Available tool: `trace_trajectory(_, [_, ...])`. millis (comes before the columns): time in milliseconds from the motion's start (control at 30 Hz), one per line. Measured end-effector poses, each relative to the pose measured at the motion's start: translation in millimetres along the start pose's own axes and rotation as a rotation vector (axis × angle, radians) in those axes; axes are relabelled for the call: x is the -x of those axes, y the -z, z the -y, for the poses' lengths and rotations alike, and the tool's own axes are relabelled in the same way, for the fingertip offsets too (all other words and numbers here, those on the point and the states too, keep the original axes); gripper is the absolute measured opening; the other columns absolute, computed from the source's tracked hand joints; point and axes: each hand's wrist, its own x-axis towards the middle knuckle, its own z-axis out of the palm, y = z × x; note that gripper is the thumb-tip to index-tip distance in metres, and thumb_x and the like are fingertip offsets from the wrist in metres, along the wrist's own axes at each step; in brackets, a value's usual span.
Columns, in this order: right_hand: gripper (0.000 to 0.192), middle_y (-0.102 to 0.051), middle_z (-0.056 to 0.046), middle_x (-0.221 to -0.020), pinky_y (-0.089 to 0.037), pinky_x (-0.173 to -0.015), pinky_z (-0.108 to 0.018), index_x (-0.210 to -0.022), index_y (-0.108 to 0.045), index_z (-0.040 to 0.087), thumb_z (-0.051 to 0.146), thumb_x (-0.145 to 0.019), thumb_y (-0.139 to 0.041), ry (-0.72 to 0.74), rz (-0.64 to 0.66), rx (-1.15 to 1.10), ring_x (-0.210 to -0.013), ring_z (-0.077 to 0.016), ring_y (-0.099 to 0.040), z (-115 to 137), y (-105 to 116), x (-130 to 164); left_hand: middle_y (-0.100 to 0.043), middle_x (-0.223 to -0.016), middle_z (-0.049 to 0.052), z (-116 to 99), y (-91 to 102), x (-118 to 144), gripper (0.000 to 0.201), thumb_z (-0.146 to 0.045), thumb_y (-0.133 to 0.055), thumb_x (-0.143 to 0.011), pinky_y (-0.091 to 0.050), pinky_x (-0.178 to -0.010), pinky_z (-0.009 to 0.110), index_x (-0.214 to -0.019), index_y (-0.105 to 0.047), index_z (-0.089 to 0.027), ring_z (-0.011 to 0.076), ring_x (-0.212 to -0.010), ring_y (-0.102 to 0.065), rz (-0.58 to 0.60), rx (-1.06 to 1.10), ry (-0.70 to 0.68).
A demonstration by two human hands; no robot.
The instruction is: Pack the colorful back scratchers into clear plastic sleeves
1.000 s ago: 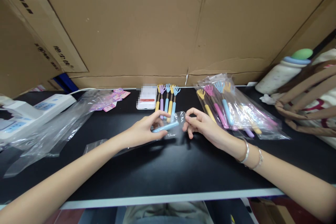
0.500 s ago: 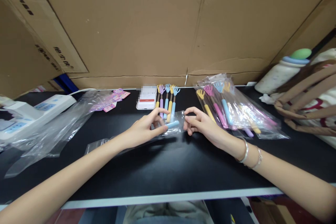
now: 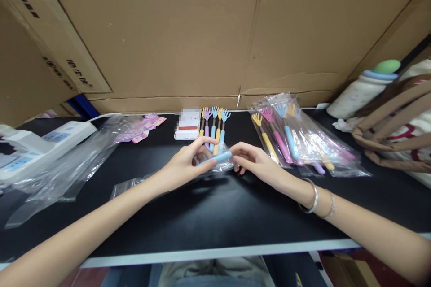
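Note:
My left hand (image 3: 183, 161) is closed around a light blue back scratcher (image 3: 222, 157) lying in a clear plastic bag (image 3: 124, 187). Only the blue handle shows well; its other end is hidden behind my left hand and arm. Close by, my right hand (image 3: 259, 163) has its fingertips pinched together at the bag's right end, against the tip of the handle. Just beyond my left fingers, several unbagged back scratchers (image 3: 218, 133) in yellow, purple and blue lie side by side. Bagged back scratchers (image 3: 287, 139) overlap to the right of my right hand.
A phone (image 3: 187, 125) lies at the back of the black table (image 3: 215, 228). On the left are a white power strip (image 3: 50, 143), loose clear bags (image 3: 77, 166) and pink cards (image 3: 148, 126). At the right stand a bottle (image 3: 360, 94) and a brown-handled bag (image 3: 397, 130).
My right hand has shifted slightly left, and its fingertips now meet the handle's end. The blue handle lies further right out of my left hand, and the bag is drawn closer around it.

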Motion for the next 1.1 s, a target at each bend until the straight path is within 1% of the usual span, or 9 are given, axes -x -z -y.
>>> trace_trajectory(167, [0.03, -0.06, -0.002, -0.079, -0.049, -0.061, -0.025, -0.1, -0.062, 0.018, 0.043, -0.088, -0.053, 0.002, -0.011, 0.054, -0.075, -0.0147, -0.06, 4, 0, 3, -0.058, -0.079, -0.003, 1, 0.3, -1, 0.038, -0.038, -0.056, -0.087, -0.038, -0.06, 0.021, -0.121, -0.046, -0.024, 0.0107, -0.066, -0.05, -0.02, 0.015, -0.021])
trace_trajectory(267, [0.036, -0.059, -0.003, -0.081, -0.05, -0.066, -0.027, -0.102, -0.063, 0.017, 0.047, -0.089, -0.048, 0.012, -0.008, 0.041, -0.078, -0.0154, -0.059, 7, 0, 4, -0.057, -0.077, -0.003, 2, 0.6, -1, 0.039, -0.037, -0.056, -0.087, -0.038, -0.061, 0.022, -0.122, -0.047, -0.024, 0.0107, -0.065, -0.049, -0.034, 0.009, -0.022])
trace_trajectory(333, [0.036, -0.057, -0.003, -0.085, -0.051, -0.069, -0.027, -0.101, -0.064, 0.017, 0.047, -0.09, -0.048, 0.034, -0.004, 0.044, -0.078, -0.0147, -0.058, 9, 0, 4, -0.057, -0.076, -0.003, 2, 0.7, -1, 0.039, -0.037, -0.056, -0.086, -0.038, -0.061, 0.022, -0.123, -0.048, -0.025, 0.011, -0.066, -0.049, -0.042, -0.007, -0.017])
trace_trajectory(400, [0.032, -0.055, -0.003, -0.089, -0.051, -0.07, -0.027, -0.101, -0.064, 0.017, 0.044, -0.089, -0.051, 0.054, 0.005, 0.052, -0.079, -0.014, -0.057, 10, -1, 5, -0.057, -0.077, -0.003, 1, 0.6, 0, 0.04, -0.037, -0.056, -0.086, -0.039, -0.061, 0.022, -0.123, -0.049, -0.025, 0.0114, -0.067, -0.05, -0.049, -0.024, -0.016])
trace_trajectory(500, [0.031, -0.058, -0.003, -0.092, -0.05, -0.07, -0.027, -0.106, -0.062, 0.018, 0.041, -0.087, -0.055, 0.035, 0.02, 0.032, -0.079, -0.0141, -0.057, 8, -3, 4, -0.058, -0.078, -0.002, 1, 0.0, 0, 0.04, -0.037, -0.057, -0.085, -0.039, -0.061, 0.021, -0.123, -0.05, -0.025, 0.0118, -0.069, -0.053, -0.061, -0.055, -0.013])
trace_trajectory(600, [0.035, -0.062, -0.004, -0.089, -0.051, -0.07, -0.029, -0.113, -0.058, 0.017, 0.039, -0.086, -0.057, 0.01, 0.031, -0.016, -0.078, -0.0145, -0.059, 4, -4, 3, -0.061, -0.079, -0.003, 3, -1.1, -1, 0.042, -0.039, -0.058, -0.084, -0.04, -0.06, 0.021, -0.124, -0.05, -0.026, 0.0117, -0.068, -0.054, -0.074, -0.092, -0.003])
trace_trajectory(733, [0.036, -0.064, -0.003, -0.088, -0.05, -0.072, -0.029, -0.117, -0.056, 0.016, 0.035, -0.087, -0.056, 0.023, 0.052, -0.045, -0.078, -0.0149, -0.062, 0, -4, 2, -0.065, -0.082, -0.003, 5, -2.8, 0, 0.044, -0.039, -0.059, -0.084, -0.04, -0.06, 0.021, -0.125, -0.048, -0.029, 0.0112, -0.066, -0.056, -0.083, -0.136, 0.005])
trace_trajectory(867, [0.036, -0.064, -0.004, -0.094, -0.05, -0.076, -0.031, -0.118, -0.055, 0.017, 0.035, -0.088, -0.056, 0.026, 0.092, -0.086, -0.077, -0.0148, -0.064, 0, -4, 3, -0.066, -0.084, -0.004, 4, -4.7, 0, 0.043, -0.04, -0.06, -0.083, -0.04, -0.06, 0.021, -0.124, -0.048, -0.03, 0.0108, -0.064, -0.055, -0.091, -0.17, 0.019])
trace_trajectory(1100, [0.038, -0.065, -0.004, -0.088, -0.047, -0.083, -0.033, -0.117, -0.052, 0.015, 0.038, -0.086, -0.057, 0.016, 0.129, -0.091, -0.08, -0.016, -0.064, -1, -4, 3, -0.066, -0.084, -0.004, -1, -5.0, 2, 0.043, -0.037, -0.061, -0.081, -0.041, -0.062, 0.022, -0.121, -0.048, -0.029, 0.0116, -0.066, -0.058, -0.075, -0.174, 0.029])
